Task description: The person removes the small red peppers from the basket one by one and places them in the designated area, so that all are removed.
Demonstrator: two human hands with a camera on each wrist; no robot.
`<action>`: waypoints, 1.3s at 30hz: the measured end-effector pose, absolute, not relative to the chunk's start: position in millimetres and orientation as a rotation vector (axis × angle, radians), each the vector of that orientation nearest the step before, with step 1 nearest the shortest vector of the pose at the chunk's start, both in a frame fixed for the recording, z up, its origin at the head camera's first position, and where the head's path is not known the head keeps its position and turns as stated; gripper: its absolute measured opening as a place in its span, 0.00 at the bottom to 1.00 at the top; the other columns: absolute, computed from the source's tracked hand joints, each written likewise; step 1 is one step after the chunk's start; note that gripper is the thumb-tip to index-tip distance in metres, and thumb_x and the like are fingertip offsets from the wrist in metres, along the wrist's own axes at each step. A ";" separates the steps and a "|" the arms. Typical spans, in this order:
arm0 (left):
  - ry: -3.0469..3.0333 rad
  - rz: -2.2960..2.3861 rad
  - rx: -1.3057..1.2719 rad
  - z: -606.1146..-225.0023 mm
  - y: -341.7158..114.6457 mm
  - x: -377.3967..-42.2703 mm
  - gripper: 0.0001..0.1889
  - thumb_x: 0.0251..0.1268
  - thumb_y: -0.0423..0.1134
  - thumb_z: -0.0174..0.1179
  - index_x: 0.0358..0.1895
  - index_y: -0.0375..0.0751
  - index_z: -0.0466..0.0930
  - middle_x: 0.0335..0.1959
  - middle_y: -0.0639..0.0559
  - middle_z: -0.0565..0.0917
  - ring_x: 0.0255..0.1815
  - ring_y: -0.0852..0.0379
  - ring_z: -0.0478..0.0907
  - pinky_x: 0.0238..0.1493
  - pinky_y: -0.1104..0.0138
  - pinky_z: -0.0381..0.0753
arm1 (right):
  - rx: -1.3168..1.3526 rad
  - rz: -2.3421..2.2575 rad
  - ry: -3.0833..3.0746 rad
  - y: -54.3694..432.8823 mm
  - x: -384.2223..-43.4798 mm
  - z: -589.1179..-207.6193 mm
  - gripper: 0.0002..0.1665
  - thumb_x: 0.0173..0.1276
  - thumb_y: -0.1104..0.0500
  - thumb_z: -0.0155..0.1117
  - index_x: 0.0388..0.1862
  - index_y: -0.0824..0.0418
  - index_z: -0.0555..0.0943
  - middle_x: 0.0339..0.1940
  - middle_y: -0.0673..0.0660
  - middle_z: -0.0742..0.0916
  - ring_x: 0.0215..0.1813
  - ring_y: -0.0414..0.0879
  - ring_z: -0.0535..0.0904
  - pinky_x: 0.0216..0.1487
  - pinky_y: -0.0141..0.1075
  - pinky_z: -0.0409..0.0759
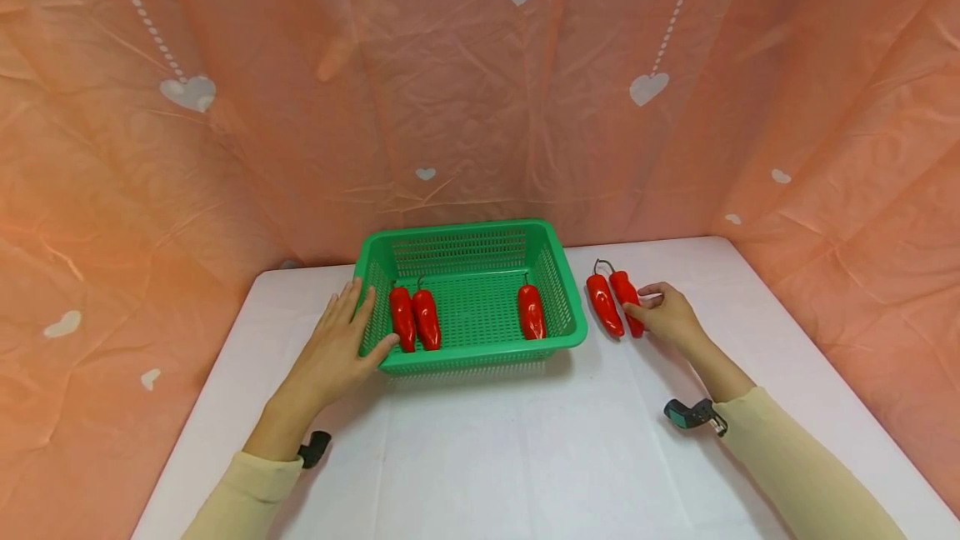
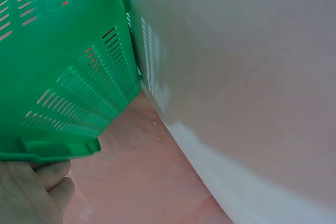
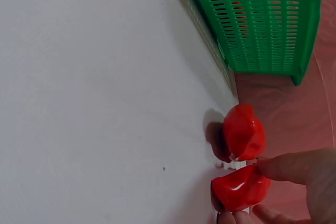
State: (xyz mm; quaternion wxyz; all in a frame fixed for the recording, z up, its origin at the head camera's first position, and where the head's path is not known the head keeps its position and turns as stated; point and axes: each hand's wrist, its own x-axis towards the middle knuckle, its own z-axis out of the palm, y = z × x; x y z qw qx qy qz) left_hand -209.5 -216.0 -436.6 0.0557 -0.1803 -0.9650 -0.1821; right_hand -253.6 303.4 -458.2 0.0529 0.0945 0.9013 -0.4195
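With the right hand, right of centre in the head frame, pinching the outer loose red pepper between thumb and fingers, partway down its body, leaving the stem end uncovered. Gripping across the narrow width, probably because of the smooth, tapering skin. Leaving the inner loose red pepper lying just to its left on the white-covered table, near the green plastic basket, perhaps for easy reach. With the left hand, left of centre, resting spread fingers along the basket's left side, laying the thumb at its lower-left corner; presumably steadying it, without showing how firmly.

Holding three red peppers inside the basket, mid-frame: lining up a far-left red pepper and a neighbouring red pepper side by side, and laying a lone red pepper near the right wall. Pointing all three stems towards the top of the frame; leaving slotted floor bare between.
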 end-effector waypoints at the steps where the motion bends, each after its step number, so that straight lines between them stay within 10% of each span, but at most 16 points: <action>1: -2.929 -0.555 -0.547 -436.5 -215.9 -209.4 0.50 0.80 0.64 0.55 0.85 0.28 0.50 0.89 0.31 0.44 0.89 0.33 0.39 0.88 0.44 0.40 | 0.285 -1.271 2.743 303.4 -253.3 -458.1 0.37 0.79 0.53 0.68 0.72 0.76 0.67 0.57 0.75 0.81 0.46 0.55 0.83 0.41 0.33 0.89; 39: -2.917 -0.529 -0.545 -435.6 -214.9 -208.7 0.51 0.81 0.64 0.54 0.85 0.24 0.47 0.88 0.30 0.46 0.89 0.32 0.41 0.88 0.44 0.40 | -0.184 -1.445 2.936 247.6 -246.8 -406.9 0.26 0.77 0.57 0.70 0.66 0.70 0.79 0.51 0.68 0.87 0.54 0.60 0.84 0.50 0.29 0.81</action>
